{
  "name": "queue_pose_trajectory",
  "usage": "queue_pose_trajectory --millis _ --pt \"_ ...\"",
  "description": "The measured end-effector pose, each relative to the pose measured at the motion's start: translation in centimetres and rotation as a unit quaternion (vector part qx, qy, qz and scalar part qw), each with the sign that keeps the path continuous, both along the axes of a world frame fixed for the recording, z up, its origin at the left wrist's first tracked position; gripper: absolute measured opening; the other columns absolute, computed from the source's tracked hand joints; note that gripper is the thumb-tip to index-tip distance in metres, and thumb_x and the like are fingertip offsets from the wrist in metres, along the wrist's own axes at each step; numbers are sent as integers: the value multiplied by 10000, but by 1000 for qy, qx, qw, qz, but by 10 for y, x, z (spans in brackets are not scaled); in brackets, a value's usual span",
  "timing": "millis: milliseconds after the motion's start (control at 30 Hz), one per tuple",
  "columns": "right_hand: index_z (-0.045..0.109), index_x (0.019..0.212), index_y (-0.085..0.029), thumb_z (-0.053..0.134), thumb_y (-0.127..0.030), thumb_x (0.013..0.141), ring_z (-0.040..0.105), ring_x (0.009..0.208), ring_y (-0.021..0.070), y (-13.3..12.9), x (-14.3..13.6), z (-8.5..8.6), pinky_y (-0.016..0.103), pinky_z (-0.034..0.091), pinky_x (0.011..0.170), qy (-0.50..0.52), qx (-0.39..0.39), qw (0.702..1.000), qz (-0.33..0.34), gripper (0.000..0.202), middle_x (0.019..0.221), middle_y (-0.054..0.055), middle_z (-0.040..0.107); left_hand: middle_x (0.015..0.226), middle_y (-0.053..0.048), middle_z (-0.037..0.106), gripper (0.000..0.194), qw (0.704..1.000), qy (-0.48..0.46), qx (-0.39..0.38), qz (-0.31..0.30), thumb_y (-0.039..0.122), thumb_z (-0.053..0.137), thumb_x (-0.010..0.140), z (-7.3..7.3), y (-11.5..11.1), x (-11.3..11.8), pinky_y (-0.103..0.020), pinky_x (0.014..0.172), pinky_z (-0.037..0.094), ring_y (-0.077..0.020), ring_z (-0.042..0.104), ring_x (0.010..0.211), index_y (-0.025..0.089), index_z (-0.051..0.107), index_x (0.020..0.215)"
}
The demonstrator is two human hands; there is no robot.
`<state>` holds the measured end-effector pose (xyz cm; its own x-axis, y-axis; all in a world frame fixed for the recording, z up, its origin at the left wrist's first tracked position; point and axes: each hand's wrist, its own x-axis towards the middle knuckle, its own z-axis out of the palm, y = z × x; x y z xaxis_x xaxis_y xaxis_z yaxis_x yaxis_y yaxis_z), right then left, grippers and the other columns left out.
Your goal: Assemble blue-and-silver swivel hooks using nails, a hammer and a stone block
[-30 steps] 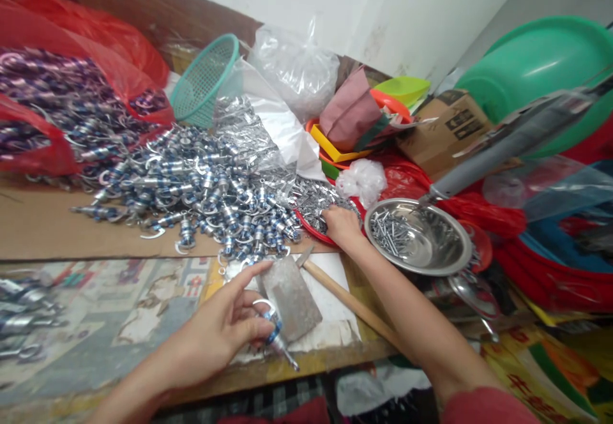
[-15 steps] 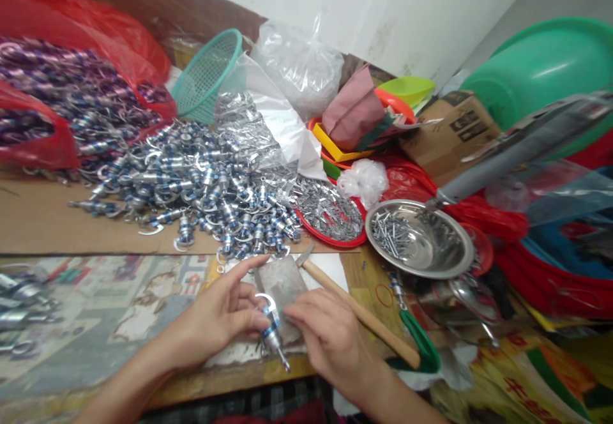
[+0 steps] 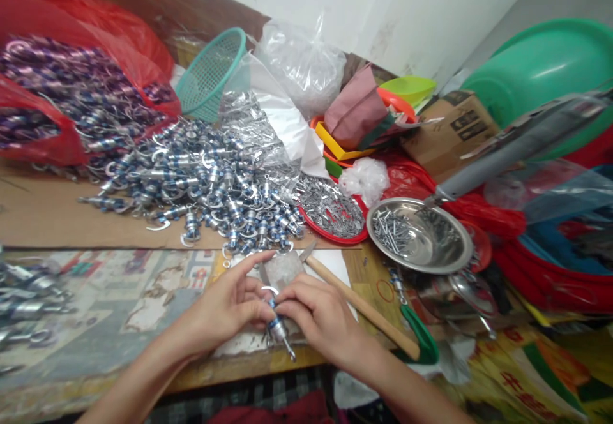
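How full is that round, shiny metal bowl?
Partly full: thin silvery pins lie inside the round, shiny metal bowl, whose bottom partly shows.

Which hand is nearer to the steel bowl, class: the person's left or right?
Right. The right hand, at the blue-and-silver part, is to the left of the steel bowl; the left hand, holding that part, is farther left.

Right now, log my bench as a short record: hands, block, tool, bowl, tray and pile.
Left hand: holds a blue-and-silver part
Right hand: fingertips together at the part's hook end; anything pinched is hidden
Block: grey, partly behind the hands
Tool: wooden handle, right of the block
Bowl: metal, pins inside
Tray: red, holds flat silver pieces
Pile: similar parts, left of the tray
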<state>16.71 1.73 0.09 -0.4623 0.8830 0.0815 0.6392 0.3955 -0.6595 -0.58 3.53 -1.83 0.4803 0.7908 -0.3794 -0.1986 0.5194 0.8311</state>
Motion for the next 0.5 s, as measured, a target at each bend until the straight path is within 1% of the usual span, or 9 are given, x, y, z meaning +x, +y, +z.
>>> queue_pose_trajectory --millis 100,200,300,367,433,467,500 --pt "671 895 -192 518 -202 864 585 739 137 -4 -2 -6 222 431 656 19 18 999 -29 156 784 22 630 667 41 606 825 1000 -6 1 -1 120 678 590 -1 0 0 -277 563 469 -137 587 594 180 275 1307" --pt "668 925 -206 529 -230 859 588 749 140 -3 -4 -8 221 439 650 11 38 998 -50 156 814 25 625 669 36 619 829 1000 -14 4 -7 107 670 594 -2 0 -1 -281 574 476 -139 590 601 176 264 1313" --pt "663 870 -209 562 -240 835 582 733 137 -2 -7 -8 219 431 629 -6 46 996 -73 111 805 15 613 653 37 626 842 1000 -12 5 -6 102 673 585 -2 0 -1 -274 573 476 -134 583 591 160 256 1314" --pt "661 808 -201 562 -225 834 579 722 136 -2 -9 -8 220 428 632 0 45 997 -66 105 770 11 607 639 42 624 834 1000 -8 9 -1 98 672 585 -1 0 -1 -260 558 470 -126 574 578 149 263 1310" --pt "658 794 -195 540 -209 847 580 723 136 -3 -7 -9 223 435 646 34 55 996 -55 130 755 15 607 629 48 619 822 1000 -7 9 1 89 668 588 0 0 -1 -248 549 464 -117 567 567 149 273 1306" --pt "654 805 -193 523 -203 856 582 734 137 -3 -4 -9 225 441 660 61 70 994 -61 141 762 20 612 626 52 615 816 1000 -8 6 2 82 665 588 0 0 -1 -245 547 463 -113 565 563 153 278 1303" --pt "646 821 -191 502 -198 865 583 751 139 -2 2 -9 230 446 678 87 89 989 -80 151 777 26 618 626 56 610 812 1000 -9 3 3 75 662 587 0 0 -1 -245 548 463 -111 565 560 159 283 1300"
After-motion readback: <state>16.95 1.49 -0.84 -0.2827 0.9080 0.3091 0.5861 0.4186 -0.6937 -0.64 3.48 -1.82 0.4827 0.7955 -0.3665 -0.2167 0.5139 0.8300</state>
